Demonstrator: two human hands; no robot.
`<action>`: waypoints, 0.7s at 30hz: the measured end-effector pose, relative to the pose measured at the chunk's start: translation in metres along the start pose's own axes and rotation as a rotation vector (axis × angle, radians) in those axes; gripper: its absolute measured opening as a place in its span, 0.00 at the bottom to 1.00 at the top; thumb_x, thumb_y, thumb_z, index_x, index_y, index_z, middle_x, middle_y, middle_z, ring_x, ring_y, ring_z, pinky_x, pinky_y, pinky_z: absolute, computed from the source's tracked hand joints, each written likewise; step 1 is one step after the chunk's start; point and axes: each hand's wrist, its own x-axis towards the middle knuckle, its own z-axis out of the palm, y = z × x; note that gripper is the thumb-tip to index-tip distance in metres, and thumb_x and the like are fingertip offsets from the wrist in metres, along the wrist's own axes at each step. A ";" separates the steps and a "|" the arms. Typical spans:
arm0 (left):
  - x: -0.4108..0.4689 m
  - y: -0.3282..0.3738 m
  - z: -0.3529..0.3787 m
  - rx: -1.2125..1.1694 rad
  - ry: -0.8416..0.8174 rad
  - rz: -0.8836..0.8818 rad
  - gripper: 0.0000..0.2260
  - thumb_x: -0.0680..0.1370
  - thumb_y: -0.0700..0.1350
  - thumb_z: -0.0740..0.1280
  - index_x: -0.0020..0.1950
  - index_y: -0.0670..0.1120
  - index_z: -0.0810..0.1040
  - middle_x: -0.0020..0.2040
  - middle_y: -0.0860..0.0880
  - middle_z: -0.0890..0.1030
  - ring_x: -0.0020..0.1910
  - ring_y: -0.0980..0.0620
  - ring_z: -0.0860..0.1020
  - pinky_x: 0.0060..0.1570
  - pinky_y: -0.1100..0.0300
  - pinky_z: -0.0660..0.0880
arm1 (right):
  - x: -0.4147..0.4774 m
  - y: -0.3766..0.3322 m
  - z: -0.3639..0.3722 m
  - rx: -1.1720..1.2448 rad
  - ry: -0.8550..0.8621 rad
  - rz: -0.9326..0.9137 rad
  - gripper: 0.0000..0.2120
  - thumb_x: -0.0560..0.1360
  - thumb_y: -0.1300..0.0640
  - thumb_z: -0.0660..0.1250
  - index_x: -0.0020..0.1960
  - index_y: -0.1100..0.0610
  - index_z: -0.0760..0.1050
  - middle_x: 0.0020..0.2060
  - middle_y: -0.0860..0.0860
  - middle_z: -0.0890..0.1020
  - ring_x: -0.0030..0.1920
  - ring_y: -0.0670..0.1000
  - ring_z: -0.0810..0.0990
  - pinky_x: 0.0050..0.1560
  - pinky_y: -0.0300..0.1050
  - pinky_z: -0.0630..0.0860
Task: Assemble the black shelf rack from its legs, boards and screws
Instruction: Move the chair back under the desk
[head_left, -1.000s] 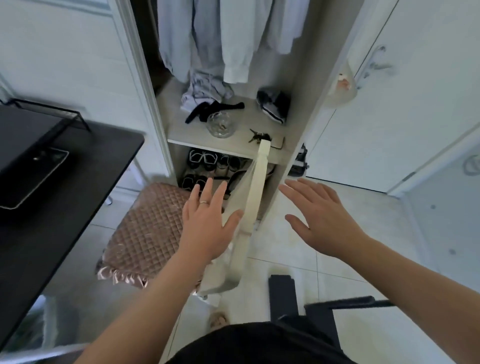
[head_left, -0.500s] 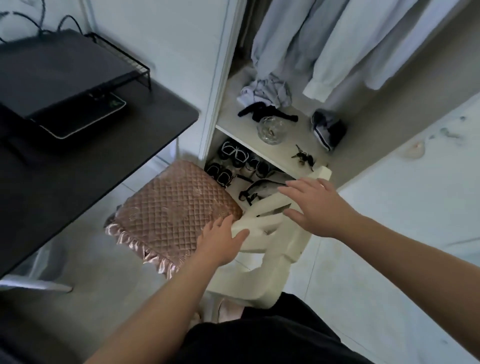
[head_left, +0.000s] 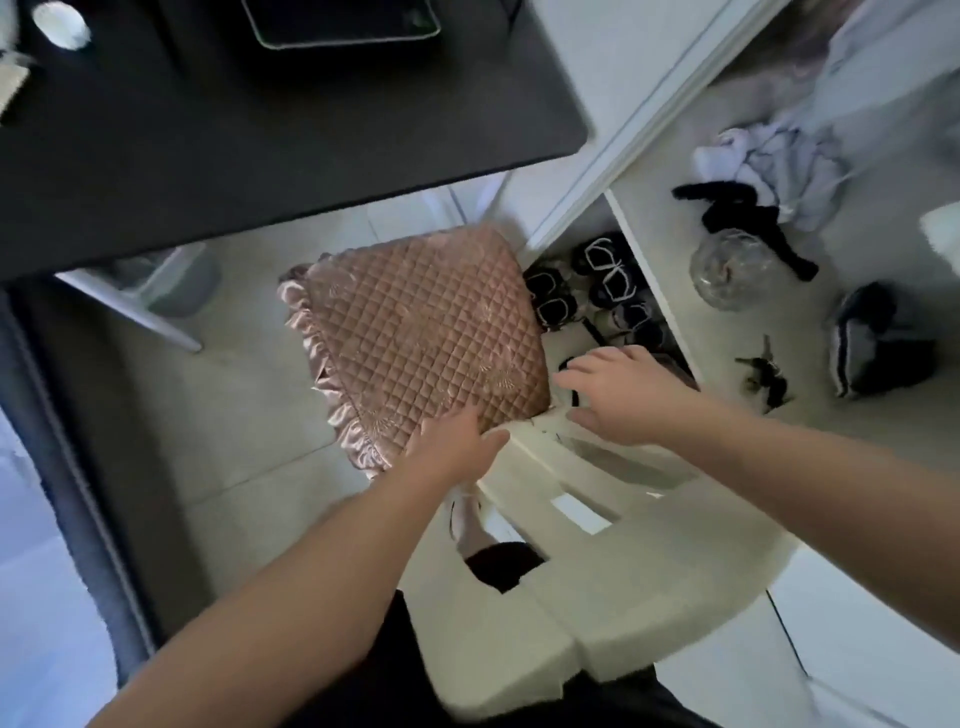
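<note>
Left hand (head_left: 457, 441): fingers straight, held together, flat on near corner of pink cushion (head_left: 426, 332)
Right hand (head_left: 623, 395): fingers loosely spread at cream chair (head_left: 623, 571) edge, contact unclear
Shelf rack: location cannot be told
Black desk (head_left: 260, 130): beyond cushion

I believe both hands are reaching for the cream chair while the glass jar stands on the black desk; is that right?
Not quite. In the head view the glass jar stands on the wardrobe shelf, not on the black desk. The rest holds: the left hand and right hand are both reaching for the cream chair.
</note>
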 end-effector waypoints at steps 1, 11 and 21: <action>0.008 0.002 0.005 -0.016 -0.009 -0.044 0.30 0.81 0.63 0.58 0.77 0.47 0.64 0.74 0.42 0.70 0.72 0.38 0.68 0.69 0.42 0.67 | 0.015 0.006 0.008 -0.024 -0.024 -0.047 0.26 0.83 0.42 0.54 0.80 0.45 0.57 0.78 0.47 0.64 0.77 0.54 0.59 0.73 0.59 0.58; 0.022 0.028 0.049 -0.215 -0.137 -0.546 0.29 0.80 0.63 0.61 0.74 0.45 0.68 0.71 0.42 0.72 0.57 0.42 0.78 0.55 0.52 0.75 | 0.071 0.032 0.084 0.223 -0.400 -0.168 0.29 0.84 0.44 0.57 0.81 0.55 0.59 0.80 0.55 0.60 0.78 0.58 0.61 0.75 0.52 0.61; 0.014 0.042 0.075 -1.006 0.001 -0.859 0.11 0.81 0.47 0.65 0.56 0.41 0.72 0.54 0.42 0.81 0.51 0.43 0.82 0.53 0.46 0.80 | 0.069 0.022 0.087 1.000 -0.667 0.125 0.11 0.84 0.55 0.61 0.60 0.62 0.69 0.48 0.61 0.80 0.40 0.57 0.81 0.40 0.50 0.81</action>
